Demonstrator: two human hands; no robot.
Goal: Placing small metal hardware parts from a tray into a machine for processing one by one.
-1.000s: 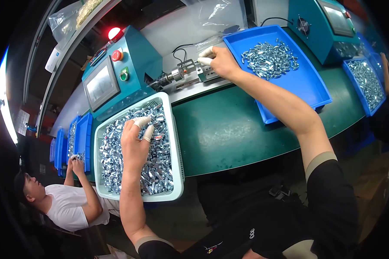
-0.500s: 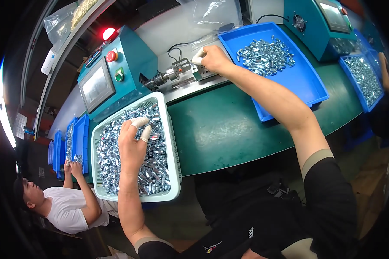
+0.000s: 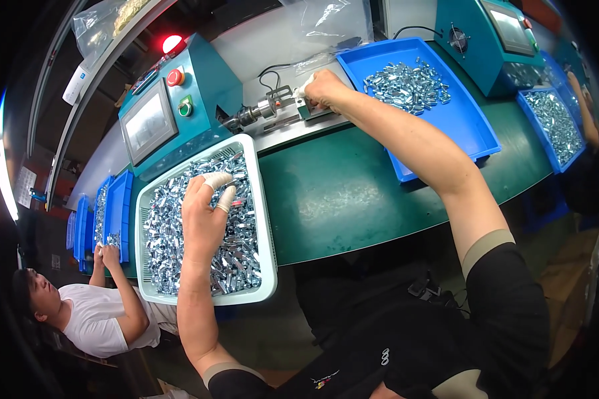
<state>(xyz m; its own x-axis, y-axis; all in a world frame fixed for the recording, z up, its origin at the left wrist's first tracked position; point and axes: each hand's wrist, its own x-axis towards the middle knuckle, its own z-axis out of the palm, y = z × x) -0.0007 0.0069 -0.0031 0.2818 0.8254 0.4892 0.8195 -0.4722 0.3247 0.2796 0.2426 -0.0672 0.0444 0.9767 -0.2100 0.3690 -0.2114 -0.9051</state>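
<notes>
My left hand (image 3: 205,216), two fingertips wrapped in pale tape, lies palm down on the heap of small shiny metal parts (image 3: 166,233) that fills the white tray (image 3: 267,266). The thumb is tucked out of sight, so any part under it is hidden. My right hand (image 3: 324,90) reaches far forward to the metal fixture (image 3: 266,112) that juts from the teal machine (image 3: 206,100). Its taped fingertips are pinched together on the fixture's right end, apparently on a small part.
A blue tray (image 3: 466,130) with a pile of metal parts lies right of the fixture on the green table (image 3: 339,196). A second teal machine (image 3: 506,33) and another blue tray (image 3: 556,123) stand far right. A co-worker (image 3: 93,319) handles parts at blue trays (image 3: 116,206), lower left.
Both hands keep their places, the left on the tray's parts and the right at the fixture. Only the view has shifted slightly.
</notes>
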